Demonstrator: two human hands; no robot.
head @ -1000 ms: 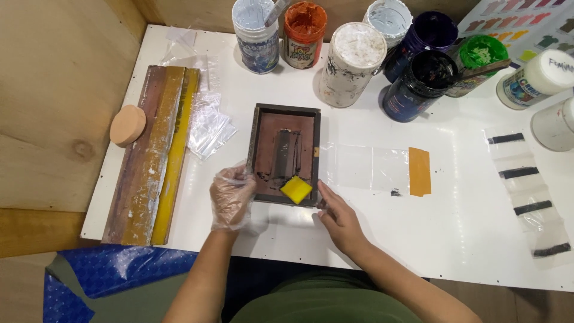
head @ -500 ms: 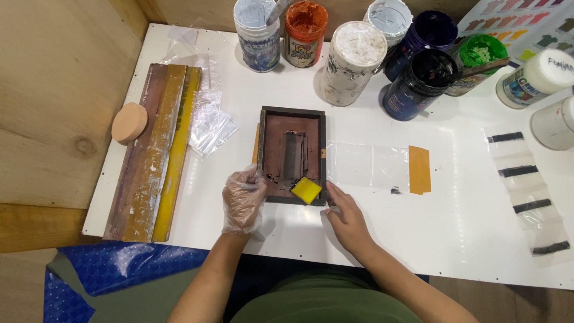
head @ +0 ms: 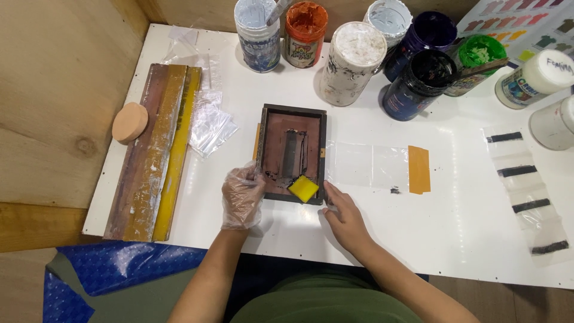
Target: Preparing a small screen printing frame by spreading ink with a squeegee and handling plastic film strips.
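Seen from above, two forearms reach forward over a white surface (head: 418, 227). Over the last second the small dark wooden screen-printing frame (head: 292, 153) has been shifted a little to the right, and the yellow sponge (head: 304, 188) is now seen at the frame's near right corner; the pass over the mesh is judged finished. The gloved left hand (head: 242, 196) is curled against the frame's near left corner, gripping its edge. The bare right hand (head: 344, 218) lies flat, fingers loosely spread and holding nothing, just beside the near right corner; the sponge sits just beyond its fingertips. To the right of the frame lies a clear plastic strip (head: 373, 166) with an orange end. Farther off, open paint jars (head: 353, 63) are ranged along the back edge
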